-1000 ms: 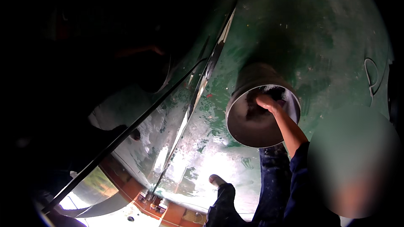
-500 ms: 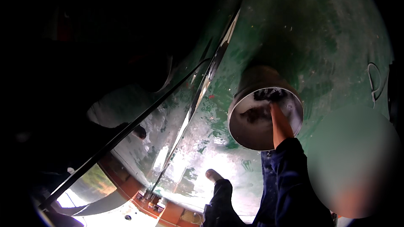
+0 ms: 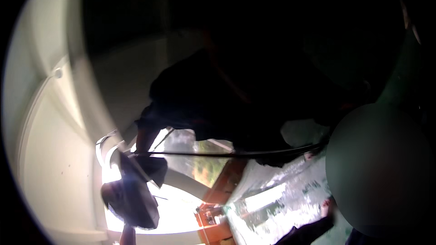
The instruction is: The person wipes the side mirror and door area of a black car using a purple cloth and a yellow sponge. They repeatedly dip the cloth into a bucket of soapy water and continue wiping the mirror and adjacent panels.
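A dark shape (image 3: 131,195), perhaps cloth, stands out against the bright lower-left opening; a narrow brownish shape runs below it to the bottom edge, and I cannot make out whether it is my left forearm. Just above, another person (image 3: 190,95) in dark clothing bends over in shadow, one bare arm (image 3: 145,138) reaching down to a long thin dark bar (image 3: 209,154). My right hand is not visible, nor is the metal pot it was in; a blurred oval covers the right side. Part of my dark trouser leg (image 3: 304,229) shows at the bottom right.
A pale curved wall (image 3: 54,154) with ridges fills the left edge. The glossy, scuffed green floor (image 3: 259,218) lies lower right, bordered by an orange edge (image 3: 213,231). The upper middle is deep shadow. Daylight and foliage show through an opening (image 3: 204,168).
The view has swung left, away from the pot where my right hand was reaching inside. The pale wall and the other person now fill more of the picture.
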### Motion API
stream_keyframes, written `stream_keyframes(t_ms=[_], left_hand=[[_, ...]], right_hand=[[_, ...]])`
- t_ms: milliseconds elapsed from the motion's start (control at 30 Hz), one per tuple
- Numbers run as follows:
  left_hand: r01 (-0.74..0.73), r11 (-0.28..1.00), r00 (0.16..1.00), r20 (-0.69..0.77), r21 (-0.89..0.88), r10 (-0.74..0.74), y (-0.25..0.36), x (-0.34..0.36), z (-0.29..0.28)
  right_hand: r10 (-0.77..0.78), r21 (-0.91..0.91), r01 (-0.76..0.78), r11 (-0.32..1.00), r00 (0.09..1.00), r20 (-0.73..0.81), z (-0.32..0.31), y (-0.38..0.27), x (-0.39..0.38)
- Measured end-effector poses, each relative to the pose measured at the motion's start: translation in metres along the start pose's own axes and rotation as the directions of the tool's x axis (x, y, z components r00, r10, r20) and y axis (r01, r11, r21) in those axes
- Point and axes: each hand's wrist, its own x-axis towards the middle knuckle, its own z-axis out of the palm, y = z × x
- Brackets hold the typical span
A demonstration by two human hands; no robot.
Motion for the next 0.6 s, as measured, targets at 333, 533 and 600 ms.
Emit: stream_keyframes(t_ms=[333,533,600], left_hand=[[-0.094,0.965,0.986,0.108,-0.246,0.124,0.022,0.029,-0.049],[-0.312,0.94,0.825,0.45,-0.141,0.341,0.029,0.084,-0.093],[-0.305,0.94,0.811,0.475,-0.153,0.34,0.043,0.11,-0.096]], right_hand=[[0.012,0.071,-0.012,0.997,1.0,0.005,-0.032,0.014,-0.032],[-0.067,0.056,0.067,0.996,0.998,-0.001,-0.14,-0.012,-0.112],[-0.084,0.003,0.084,0.996,0.996,0.016,-0.202,-0.008,-0.141]])
